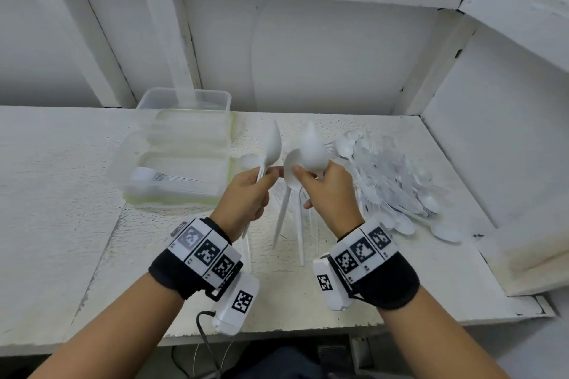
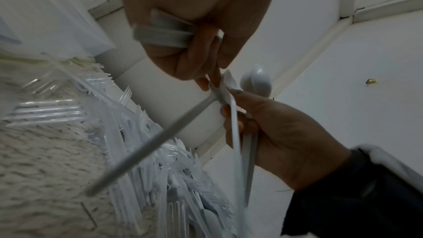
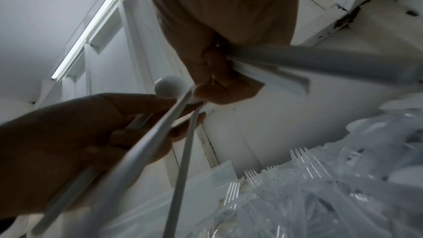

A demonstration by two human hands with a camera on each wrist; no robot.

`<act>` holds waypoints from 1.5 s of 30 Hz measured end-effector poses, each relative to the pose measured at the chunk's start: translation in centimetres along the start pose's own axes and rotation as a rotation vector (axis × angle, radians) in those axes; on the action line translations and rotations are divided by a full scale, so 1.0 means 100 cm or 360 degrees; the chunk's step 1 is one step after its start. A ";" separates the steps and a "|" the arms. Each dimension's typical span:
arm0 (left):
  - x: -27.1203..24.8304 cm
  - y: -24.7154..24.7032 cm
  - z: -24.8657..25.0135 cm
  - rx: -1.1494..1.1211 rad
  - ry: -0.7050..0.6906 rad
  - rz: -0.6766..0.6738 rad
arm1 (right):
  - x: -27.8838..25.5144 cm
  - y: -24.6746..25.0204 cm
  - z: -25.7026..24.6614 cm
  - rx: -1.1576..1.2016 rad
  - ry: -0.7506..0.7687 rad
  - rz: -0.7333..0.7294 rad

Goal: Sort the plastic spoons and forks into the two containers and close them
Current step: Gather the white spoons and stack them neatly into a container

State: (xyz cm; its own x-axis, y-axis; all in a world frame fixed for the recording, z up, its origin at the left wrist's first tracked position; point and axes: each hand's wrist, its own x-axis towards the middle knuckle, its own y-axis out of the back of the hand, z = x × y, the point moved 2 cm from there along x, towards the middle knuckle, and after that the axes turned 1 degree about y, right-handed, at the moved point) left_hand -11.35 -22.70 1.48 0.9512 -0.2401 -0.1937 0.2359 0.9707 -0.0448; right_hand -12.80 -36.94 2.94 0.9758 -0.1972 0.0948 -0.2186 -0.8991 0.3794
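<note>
Left hand (image 1: 249, 191) and right hand (image 1: 331, 191), each grip curled round several white spoons (image 1: 311, 148), bowls up, meet above the bench (image 1: 55, 224) centre, apparently to bundle them. Nearer container (image 1: 178, 169), holding forks, stands open toward the left edge; unsorted pile (image 1: 397, 181) lies toward the right edge.

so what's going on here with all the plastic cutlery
A person is sorting it. The left hand and the right hand each hold white spoons upright above the counter. A mixed pile of spoons and forks lies to the right. Two clear containers stand open on the left, the nearer holding forks.
</note>
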 end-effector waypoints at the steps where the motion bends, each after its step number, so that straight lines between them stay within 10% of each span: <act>1: -0.002 0.000 0.000 0.0014 0.0006 -0.0020 | -0.001 0.000 0.001 0.0024 -0.0029 0.0015; 20: -0.013 -0.006 -0.007 0.0219 -0.0022 -0.0072 | -0.007 0.003 -0.003 0.0295 -0.0132 0.0220; 29: -0.025 -0.016 -0.006 -0.0138 0.0283 -0.0421 | -0.009 -0.004 0.005 0.0297 -0.0134 0.0266; 45: -0.013 -0.013 -0.014 -0.0010 0.0228 -0.0127 | -0.013 -0.003 0.019 0.0317 -0.0152 0.0194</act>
State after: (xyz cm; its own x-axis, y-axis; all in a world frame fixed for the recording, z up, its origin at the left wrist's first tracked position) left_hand -13.15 -23.66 0.43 0.8913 -0.3138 -0.3273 0.3078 0.9488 -0.0714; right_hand -14.02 -37.14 0.96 0.9410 -0.3363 0.0377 -0.3374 -0.9238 0.1808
